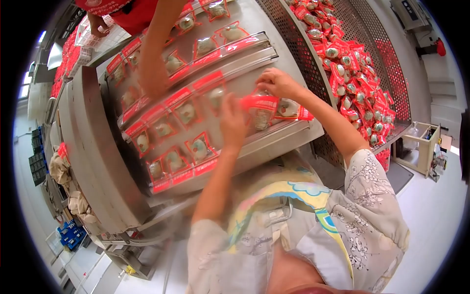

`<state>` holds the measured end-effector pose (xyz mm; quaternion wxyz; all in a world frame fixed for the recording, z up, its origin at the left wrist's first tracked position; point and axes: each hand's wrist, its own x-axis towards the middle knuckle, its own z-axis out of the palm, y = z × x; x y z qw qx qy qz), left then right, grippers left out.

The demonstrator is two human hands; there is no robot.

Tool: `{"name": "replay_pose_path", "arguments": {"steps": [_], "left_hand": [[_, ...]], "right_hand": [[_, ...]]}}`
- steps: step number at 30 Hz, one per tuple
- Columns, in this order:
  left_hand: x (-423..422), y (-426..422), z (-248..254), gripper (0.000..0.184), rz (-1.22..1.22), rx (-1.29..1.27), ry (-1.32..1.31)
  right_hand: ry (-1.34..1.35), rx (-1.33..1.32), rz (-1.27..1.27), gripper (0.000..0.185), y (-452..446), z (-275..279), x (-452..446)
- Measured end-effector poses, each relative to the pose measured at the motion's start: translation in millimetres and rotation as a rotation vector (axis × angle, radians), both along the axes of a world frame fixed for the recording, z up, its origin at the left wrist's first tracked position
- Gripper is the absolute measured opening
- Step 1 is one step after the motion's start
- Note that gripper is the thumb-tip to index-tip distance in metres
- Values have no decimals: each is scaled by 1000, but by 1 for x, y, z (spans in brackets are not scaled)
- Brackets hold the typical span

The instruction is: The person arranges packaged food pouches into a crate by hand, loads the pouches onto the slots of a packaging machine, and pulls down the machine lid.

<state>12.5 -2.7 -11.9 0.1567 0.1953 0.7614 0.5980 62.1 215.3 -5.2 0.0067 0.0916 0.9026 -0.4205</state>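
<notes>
My right hand [281,84] pinches a red packet [263,104]; my left hand [233,120] blurs, its grip unclear. Pouches [353,88] fill the perforated bin [390,59].

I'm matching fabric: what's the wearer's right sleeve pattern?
Right sleeve: dark floral print on pale cloth, head view.

The left hand [233,117] and red packet [258,103] are blurred (their contact unclear).

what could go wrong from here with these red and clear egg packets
The red and clear packets between the hands bunch together, so they might end up overlapping or crooked. The blurred left hand could nudge the neatly laid packets beside it. The co-worker's bare forearm reaches over the same grey metal bed, so arms might bump.
</notes>
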Motion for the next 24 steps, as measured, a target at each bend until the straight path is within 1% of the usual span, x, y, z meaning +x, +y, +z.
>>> {"name": "replay_pose_path", "arguments": {"steps": [1,2,3,5,6,9,11,12,15,18,21,22,24], "left_hand": [[0,3,1,49,9,-49,2],[0,6,3,51,20,-98,3],[1,9,7,53,31,-149,2],[6,14,14,56,37,-213,82],[10,16,15,57,41,-245,121],[19,17,3,55,96,-195,100],[17,9,-17,51,146,12,-221],[16,6,-16,49,170,114,-383],[11,-5,-7,39,224,180,-674],[14,3,-13,32,186,201,-356],[7,15,-4,26,199,290,-317],[2,13,-1,26,169,238,-317],[-7,20,6,28,179,261,-304]], "right_hand": [[15,-60,-97,29,-1,0,1],[63,-97,-121,35,-1,2,3],[85,-120,-84,36,-4,6,8],[127,-166,-4,39,-7,15,15],[162,-146,79,44,-5,12,15],[156,-67,206,47,-4,5,10],[203,-90,165,44,-9,12,7],[225,-104,143,43,-11,14,7],[425,18,181,42,-8,6,4],[208,105,267,37,-11,5,2],[147,77,297,30,-6,0,-8],[187,-67,125,20,-6,-1,-5],[69,-456,-202,18,-2,1,-2]]}}
